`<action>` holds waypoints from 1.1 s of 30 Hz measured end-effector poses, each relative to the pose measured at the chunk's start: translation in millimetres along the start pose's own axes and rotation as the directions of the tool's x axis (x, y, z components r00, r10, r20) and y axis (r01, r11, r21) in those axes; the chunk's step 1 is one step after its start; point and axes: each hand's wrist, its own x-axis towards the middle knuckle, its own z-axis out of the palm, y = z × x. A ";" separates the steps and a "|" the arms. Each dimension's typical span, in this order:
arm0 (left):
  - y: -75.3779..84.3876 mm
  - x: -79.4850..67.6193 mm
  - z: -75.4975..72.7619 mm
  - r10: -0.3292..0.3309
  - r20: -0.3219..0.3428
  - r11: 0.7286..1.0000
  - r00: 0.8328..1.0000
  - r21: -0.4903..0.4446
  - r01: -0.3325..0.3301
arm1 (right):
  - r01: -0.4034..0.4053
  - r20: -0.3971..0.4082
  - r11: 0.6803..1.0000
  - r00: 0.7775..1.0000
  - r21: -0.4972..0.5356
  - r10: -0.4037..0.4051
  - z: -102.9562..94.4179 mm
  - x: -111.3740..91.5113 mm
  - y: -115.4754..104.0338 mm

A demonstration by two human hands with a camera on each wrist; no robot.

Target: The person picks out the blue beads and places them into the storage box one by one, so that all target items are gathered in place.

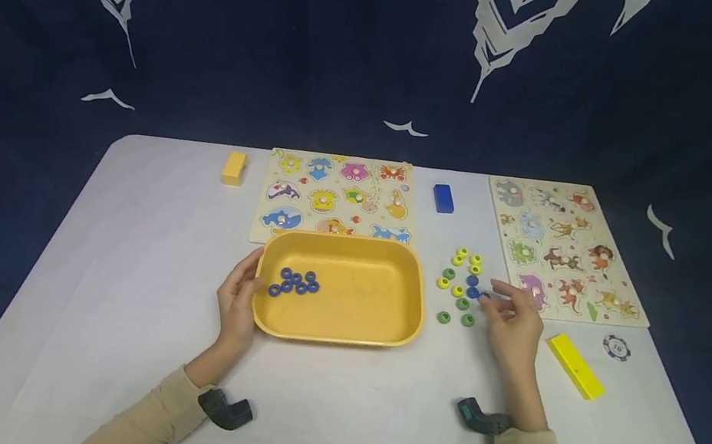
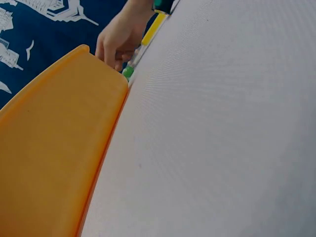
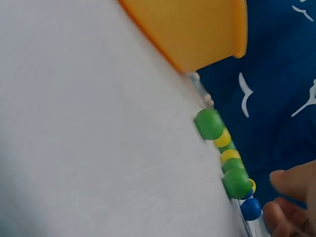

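A yellow plastic tray stands in the middle of the table, with several blue ring-shaped beads grouped inside at its left. My left hand grips the tray's left side, fingers along the outer wall and thumb at the rim. Right of the tray lie loose beads: yellow ones, green ones and blue ones. Over these my right hand reaches down, its thumb and fingers apart. In the right wrist view, a blue bead is right at its fingertips.
Behind the tray lies an animal puzzle board; a second puzzle board is at the right. A yellow-orange block and a blue block sit at the back. By my right forearm are a long yellow block and a poker chip.
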 end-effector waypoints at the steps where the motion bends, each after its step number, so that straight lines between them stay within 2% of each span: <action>1: 0.1 0.0 0.0 0.002 0.000 1.000 1.000 -0.003 -0.002 | 0.008 0.009 1.000 1.000 -0.029 -0.008 2.5 -0.2 2.6; 5: 0.7 -0.3 0.1 0.007 0.000 1.000 1.000 -0.016 -0.007 | 0.066 0.028 0.991 0.998 -0.116 -0.063 11.6 -0.4 11.4; 12: -3.3 0.6 -0.7 0.028 -0.012 0.999 1.000 -0.017 -0.029 | 0.090 0.015 0.985 0.996 -0.144 -0.089 13.7 0.6 10.1; 17: -5.7 1.2 0.4 0.041 -0.030 0.999 0.999 -0.026 -0.041 | 0.074 -0.011 0.996 0.997 -0.052 -0.074 3.0 3.6 -8.2; 20: -3.5 1.1 0.0 0.015 -0.029 1.000 0.999 -0.017 -0.015 | 0.157 -0.046 0.987 0.987 0.021 -0.156 14.7 13.8 2.1; 21: -2.9 1.1 -0.2 0.011 -0.030 1.000 0.999 -0.016 -0.012 | 0.200 -0.049 0.979 0.979 0.039 -0.198 18.8 16.9 2.3; 22: -2.0 1.0 -0.4 0.007 -0.031 1.000 0.999 -0.011 -0.007 | 0.226 -0.031 0.972 0.974 0.067 -0.224 18.9 17.4 -6.4; 24: -0.8 1.3 -0.7 0.004 -0.031 1.000 1.000 -0.009 -0.004 | 0.311 -0.009 0.944 0.950 0.106 -0.312 19.8 16.4 -26.3; 28: 0.7 1.4 -0.2 0.010 -0.036 1.000 0.999 -0.013 -0.010 | 0.353 0.168 0.919 0.909 0.178 -0.382 8.4 3.7 -103.8; 33: 0.7 0.7 0.2 -0.003 -0.029 1.000 1.000 -0.031 0.002 | 0.402 0.360 0.894 0.818 0.198 -0.448 37.2 4.7 -134.7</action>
